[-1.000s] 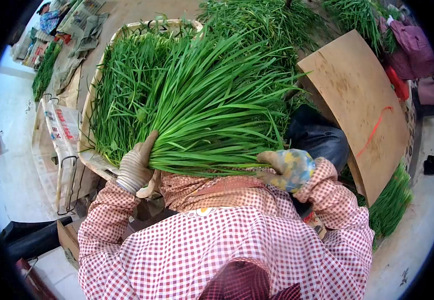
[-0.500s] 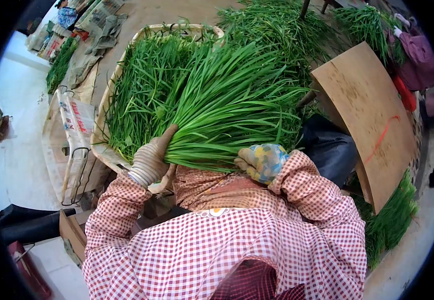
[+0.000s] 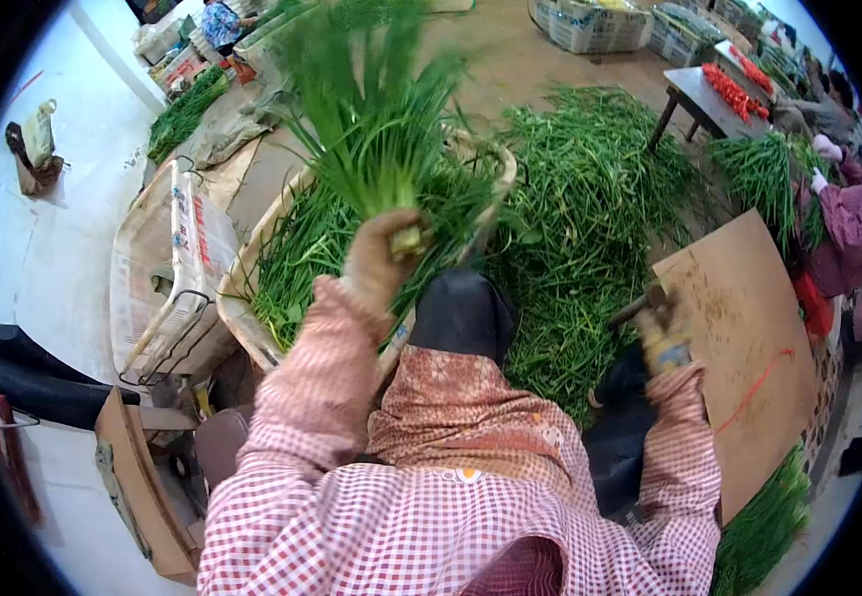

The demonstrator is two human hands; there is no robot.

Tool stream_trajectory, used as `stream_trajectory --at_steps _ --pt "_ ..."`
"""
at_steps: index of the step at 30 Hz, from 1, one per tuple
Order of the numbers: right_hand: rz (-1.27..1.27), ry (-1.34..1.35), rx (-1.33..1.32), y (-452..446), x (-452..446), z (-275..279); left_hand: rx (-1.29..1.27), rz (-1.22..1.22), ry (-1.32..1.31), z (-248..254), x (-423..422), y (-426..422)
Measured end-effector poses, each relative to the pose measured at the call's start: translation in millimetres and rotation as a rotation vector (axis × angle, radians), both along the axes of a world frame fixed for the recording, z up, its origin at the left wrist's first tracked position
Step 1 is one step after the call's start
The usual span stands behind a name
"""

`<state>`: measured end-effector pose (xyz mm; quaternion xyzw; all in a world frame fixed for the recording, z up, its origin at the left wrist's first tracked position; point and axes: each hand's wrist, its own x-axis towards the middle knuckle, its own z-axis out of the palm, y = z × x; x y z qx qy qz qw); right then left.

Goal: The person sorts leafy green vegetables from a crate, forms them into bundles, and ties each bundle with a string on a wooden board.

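Note:
My gloved left hand (image 3: pixel 384 256) is closed round the base of a bunch of long green leaves (image 3: pixel 376 149), held upright above a white basket (image 3: pixel 242 288) of similar greens. The tops of the leaves are blurred by motion. To the right, my gloved right hand (image 3: pixel 661 328) is smeared by motion beside the left edge of a brown board (image 3: pixel 739 348). A dark stick-like thing (image 3: pixel 638 306) lies at its fingertips; whether the fingers grip it is unclear.
A large heap of greens (image 3: pixel 590 189) covers the floor ahead. An upturned white crate (image 3: pixel 158 288) stands at left. At upper right are a small table (image 3: pixel 699 102) with red bundles and a person in purple (image 3: pixel 848 228). More crates (image 3: pixel 590 25) stand at the back.
My left hand has lifted the bunch upright off my lap. My right hand has left the leaves and moved right to the board. The view has shifted, showing more of the floor and background.

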<state>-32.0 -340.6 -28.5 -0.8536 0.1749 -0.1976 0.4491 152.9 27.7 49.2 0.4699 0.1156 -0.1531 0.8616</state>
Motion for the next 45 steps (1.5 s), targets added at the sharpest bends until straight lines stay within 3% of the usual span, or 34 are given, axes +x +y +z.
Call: stream_trajectory --at_steps 1,2,4,5,6,9,12,13,15,16,17,19,20,21,23,25,27,29,35,38,42,43,45 --pt "0.145 0.019 -0.106 2 -3 -24 -0.277 0.086 0.142 0 14 -23" --pt "0.213 0.181 -0.383 16 -13 -20 -0.574 0.099 0.215 -16 31 -39" --pt "0.424 0.585 -0.006 43 -24 12 -0.749 0.215 0.308 -31 43 -65" --pt "0.557 0.812 0.275 36 -29 1 -0.854 0.264 0.380 -42 49 -73" --pt "0.589 0.993 0.059 47 -28 35 -0.792 0.293 0.443 -44 47 -81" --pt "0.570 0.935 -0.049 45 -27 65 -0.728 0.282 0.457 -55 36 -89" --pt "0.406 0.719 0.770 46 -7 86 -1.253 -0.066 0.150 -45 22 -88" --pt "0.348 0.750 0.837 45 6 97 -1.268 -0.059 0.149 -40 19 -92" --pt "0.422 1.012 -0.065 36 40 75 -1.133 0.065 0.097 -31 14 -106" --pt "0.417 1.008 -0.085 33 55 63 -1.015 0.142 0.132 -39 12 -114" --pt "0.478 0.948 0.057 31 68 53 -0.925 0.113 0.143 -45 5 -119" --pt "0.534 0.865 0.374 44 96 70 -1.048 0.108 0.184 -62 -10 -136" --pt "0.709 0.650 0.040 31 110 55 -1.067 0.091 0.239 -73 -17 -143" --pt "0.429 0.759 0.419 65 121 91 -1.083 0.070 0.301 -84 -26 -149" --pt "0.393 0.805 0.452 83 142 104 -1.102 0.050 0.366 -109 -37 -159" --pt "0.477 0.892 0.259 97 160 109 -0.903 -0.077 0.385 -121 -40 -159" --pt "0.660 0.964 -0.213 102 180 86 -0.872 -0.107 0.417 -127 -43 -160" --pt "0.752 1.036 -0.353 110 186 87 -0.878 -0.088 0.406 -135 -42 -165" --pt "0.835 1.034 -0.399 104 192 56 -0.810 -0.120 0.319 -129 -49 -173" --pt "0.793 0.901 -0.330 78 178 9 -0.679 -0.272 0.321 -111 -51 -168" --pt "0.730 0.668 -0.121 44 167 -50 -0.699 -0.326 0.226 -123 -55 -171" --pt "0.726 0.644 -0.118 57 170 -32 -0.703 -0.321 0.226 -127 -55 -172" --pt "0.789 0.866 -0.493 73 177 23 -0.720 -0.338 0.192 -130 -52 -176"
